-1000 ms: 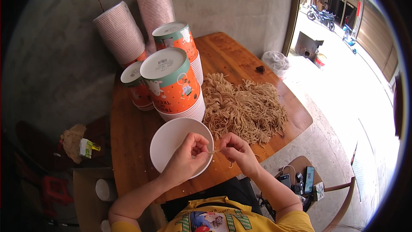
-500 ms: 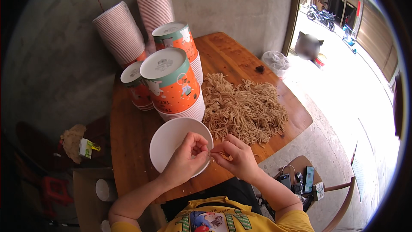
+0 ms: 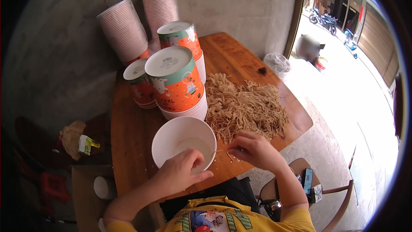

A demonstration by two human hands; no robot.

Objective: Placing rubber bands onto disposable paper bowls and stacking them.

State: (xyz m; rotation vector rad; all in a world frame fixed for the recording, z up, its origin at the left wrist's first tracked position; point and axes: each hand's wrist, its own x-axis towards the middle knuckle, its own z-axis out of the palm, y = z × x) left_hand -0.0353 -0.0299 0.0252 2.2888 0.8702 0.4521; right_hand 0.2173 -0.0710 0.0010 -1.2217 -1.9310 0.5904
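A white paper tub (image 3: 171,131) stands upright on the wooden table in front of me. Over its near rim is my left hand (image 3: 182,169), thumb spread away from the curled fingers, with nothing visible in it. My right hand (image 3: 253,148) is pinched to the right of the tub, and a thin brown strand (image 3: 230,156) shows at its fingertips. Another short strand (image 3: 217,152) lies against the tub's right rim. Just beyond my right hand spreads a pile of brown, noodle-like strands (image 3: 246,107).
Upside-down stacks of orange and green printed paper tubs (image 3: 176,86) stand behind the white one. Tall wrapped tub stacks (image 3: 124,30) lean by the wall. A dark lump (image 3: 262,71) lies near the table's far right edge. A chair (image 3: 300,169) holding a phone stands at the right.
My hands were together at the tub's right rim and have come apart. The left moved slightly down with its thumb opening; the right moved right, over the near edge of the pile.
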